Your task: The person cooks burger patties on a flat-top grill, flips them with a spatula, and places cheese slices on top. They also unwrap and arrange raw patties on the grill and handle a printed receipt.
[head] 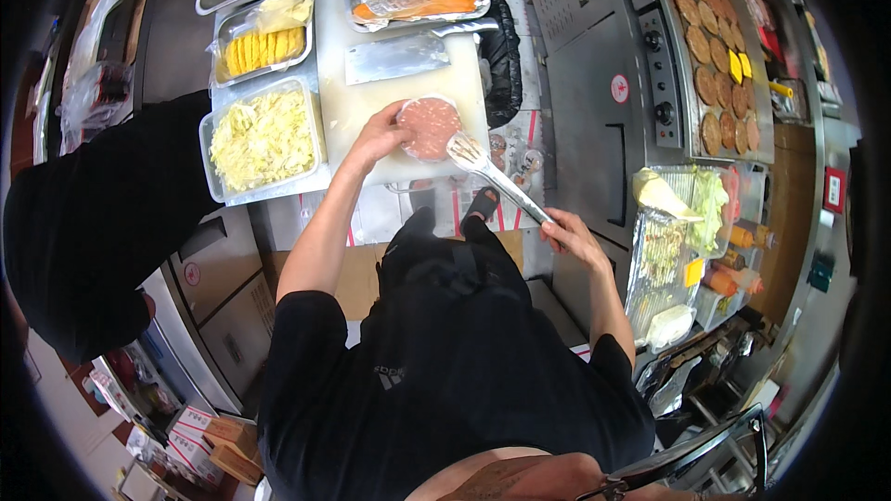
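My left hand (379,138) grips the left edge of a round pink raw meat patty (430,128) with a pale film around its rim. It is held over the front part of a white cutting board (334,28); whether more patties lie beneath it, I cannot tell. In my right hand (572,238) are metal serving tongs (511,185), held by the handle end. Their slotted head reaches the patty's lower right edge. Farther back on the board lies a broad-bladed cleaver (397,59), its handle pointing right.
Left of the board stand a tub of shredded cabbage (263,139) and a tray of yellow patties (264,52). A griddle (760,111) at right bears several browned patties. Lettuce (711,212) and sauce bottles (743,235) stand nearer me. Another person in black (104,209) leans in at left.
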{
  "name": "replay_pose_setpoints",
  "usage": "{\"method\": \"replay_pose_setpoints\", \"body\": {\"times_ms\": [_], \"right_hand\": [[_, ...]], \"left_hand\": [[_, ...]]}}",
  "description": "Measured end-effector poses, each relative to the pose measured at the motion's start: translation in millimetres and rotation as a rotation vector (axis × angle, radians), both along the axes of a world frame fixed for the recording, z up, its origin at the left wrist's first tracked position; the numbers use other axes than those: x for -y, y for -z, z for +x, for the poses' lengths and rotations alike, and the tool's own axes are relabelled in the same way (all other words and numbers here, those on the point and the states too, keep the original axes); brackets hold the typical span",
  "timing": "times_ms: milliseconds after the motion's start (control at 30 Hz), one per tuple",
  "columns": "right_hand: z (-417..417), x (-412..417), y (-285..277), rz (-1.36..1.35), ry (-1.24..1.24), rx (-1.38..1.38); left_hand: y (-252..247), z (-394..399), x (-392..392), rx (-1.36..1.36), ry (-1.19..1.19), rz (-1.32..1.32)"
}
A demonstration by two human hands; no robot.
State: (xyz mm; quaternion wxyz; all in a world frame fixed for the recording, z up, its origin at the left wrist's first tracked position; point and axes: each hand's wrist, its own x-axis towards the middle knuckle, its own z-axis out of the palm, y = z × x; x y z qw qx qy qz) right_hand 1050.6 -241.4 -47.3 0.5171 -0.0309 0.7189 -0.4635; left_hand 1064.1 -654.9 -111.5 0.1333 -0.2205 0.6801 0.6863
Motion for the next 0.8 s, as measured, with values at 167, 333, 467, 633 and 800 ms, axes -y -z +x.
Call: {"method": "replay_pose_setpoints", "body": {"times_ms": [167, 333, 467, 633, 800], "right_hand": [[47, -24, -7, -0.005, 0.176, 0.062], [79, -22, -16, 0.025, 0.313, 0.051], [101, -30, -14, 0.004, 0.367, 0.042], [132, -48, 7, 0.09, 0.42, 0.011], [120, -37, 24, 0.077, 0.378, 0.097]], "left_hand": [[2, -15, -24, -0.023, 0.196, 0.008], [-5, -30, -36, -0.012, 0.327, -0.001], [-12, -34, -48, -0.005, 0.388, -0.022], [-20, -32, -57, -0.022, 0.407, -0.012], [-22, -29, -66, 0.03, 0.363, -0.024]]}}
